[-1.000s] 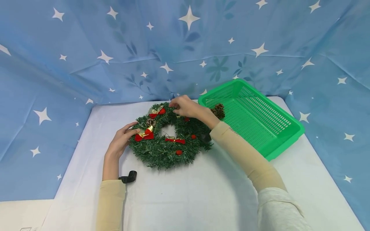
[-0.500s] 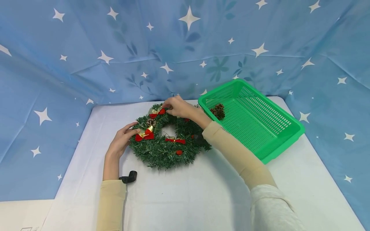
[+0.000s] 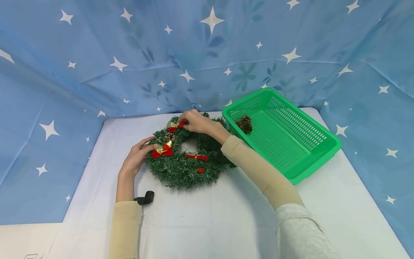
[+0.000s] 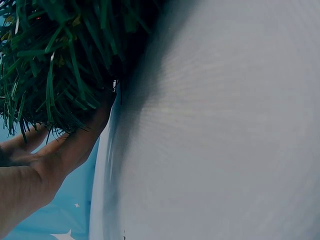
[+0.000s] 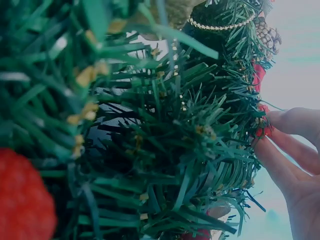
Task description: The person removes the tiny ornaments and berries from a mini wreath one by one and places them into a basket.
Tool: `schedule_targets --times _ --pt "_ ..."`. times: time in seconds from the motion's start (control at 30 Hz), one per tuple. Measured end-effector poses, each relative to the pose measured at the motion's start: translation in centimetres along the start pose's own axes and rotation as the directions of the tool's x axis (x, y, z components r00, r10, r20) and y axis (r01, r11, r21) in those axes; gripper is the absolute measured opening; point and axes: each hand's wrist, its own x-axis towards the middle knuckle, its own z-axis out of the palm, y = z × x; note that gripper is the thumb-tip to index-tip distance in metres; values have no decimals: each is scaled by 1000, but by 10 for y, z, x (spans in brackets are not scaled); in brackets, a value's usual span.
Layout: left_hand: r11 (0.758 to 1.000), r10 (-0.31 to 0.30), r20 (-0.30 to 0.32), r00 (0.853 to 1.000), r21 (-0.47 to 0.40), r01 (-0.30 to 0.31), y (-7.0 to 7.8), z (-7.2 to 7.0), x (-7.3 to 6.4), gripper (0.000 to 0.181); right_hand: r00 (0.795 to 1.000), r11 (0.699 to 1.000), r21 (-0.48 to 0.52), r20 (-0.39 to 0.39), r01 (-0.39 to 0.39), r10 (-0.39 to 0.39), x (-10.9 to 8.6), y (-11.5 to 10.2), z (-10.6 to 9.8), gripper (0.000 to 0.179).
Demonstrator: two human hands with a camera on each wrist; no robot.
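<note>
A green tinsel wreath (image 3: 181, 174) lies on the white table. Its left side is gripped by my left hand (image 3: 136, 157), thumb on top near a red bow with gold ribbon (image 3: 162, 151); in the left wrist view, fingers (image 4: 65, 152) reach beneath the greenery. At the wreath's top, my right hand (image 3: 197, 121) pinches an upper red bow (image 3: 175, 127), whose red part (image 5: 263, 129) shows between thumb and fingertips in the right wrist view. A pine cone (image 3: 169, 137), another red bow (image 3: 197, 157) and a red berry (image 3: 201, 170) decorate the wreath. My right forearm hides its right part.
A green plastic basket (image 3: 310, 171) stands to the right, close to the wreath. Pine cones (image 3: 246, 125) lie at its left end. A blue star-patterned curtain (image 3: 181, 46) rises behind the table. A black wrist camera (image 3: 147, 198) is strapped on my left wrist.
My right hand has moved left along the wreath's top and now pinches the upper red bow. My left hand keeps its grip, and the wreath stays in place.
</note>
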Motion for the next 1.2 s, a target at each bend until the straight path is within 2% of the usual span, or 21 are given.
schedule_targets --times 0.23,0.47,0.93,1.2 --pt "1000 -1 1 1000 -15 1 -1 -1 1 65 1000 1000 -12 28 -9 10 6 2 2 27" --pt "1000 3 -4 1000 -10 -3 0 -1 1 65 1000 1000 -21 22 -19 20 5 3 3 30" --pt "1000 6 2 1000 -6 -6 0 0 0 67 999 998 -38 -17 -43 42 -2 6 -1 29" --pt "1000 8 7 1000 -5 -8 2 0 -1 68 998 998 -63 -55 -17 13 -9 7 -5 28"
